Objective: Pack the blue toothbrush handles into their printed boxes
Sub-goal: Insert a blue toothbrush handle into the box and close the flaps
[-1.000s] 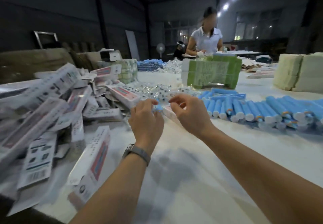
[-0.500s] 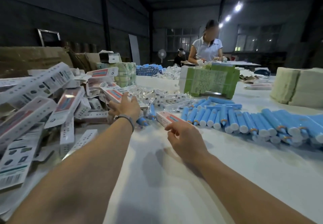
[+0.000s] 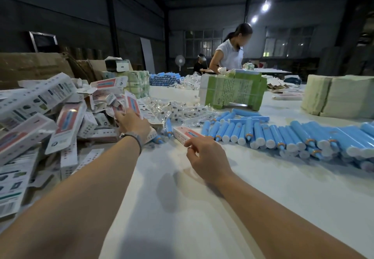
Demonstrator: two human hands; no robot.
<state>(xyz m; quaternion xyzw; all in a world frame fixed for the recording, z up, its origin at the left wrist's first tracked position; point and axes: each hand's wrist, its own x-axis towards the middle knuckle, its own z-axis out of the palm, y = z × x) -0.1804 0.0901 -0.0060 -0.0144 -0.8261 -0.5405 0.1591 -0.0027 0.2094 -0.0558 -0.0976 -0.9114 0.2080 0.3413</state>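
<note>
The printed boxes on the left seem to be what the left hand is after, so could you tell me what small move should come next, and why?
Probably lift one printed box clear of the pile: the left hand rests among the boxes with its fingers at that one, while the right hand hovers empty beside a box lying flat and the blue toothbrush handles.

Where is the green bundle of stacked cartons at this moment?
In the head view the green bundle stands on the white table, centre-right and far, just behind the blue toothbrush handles.
</note>
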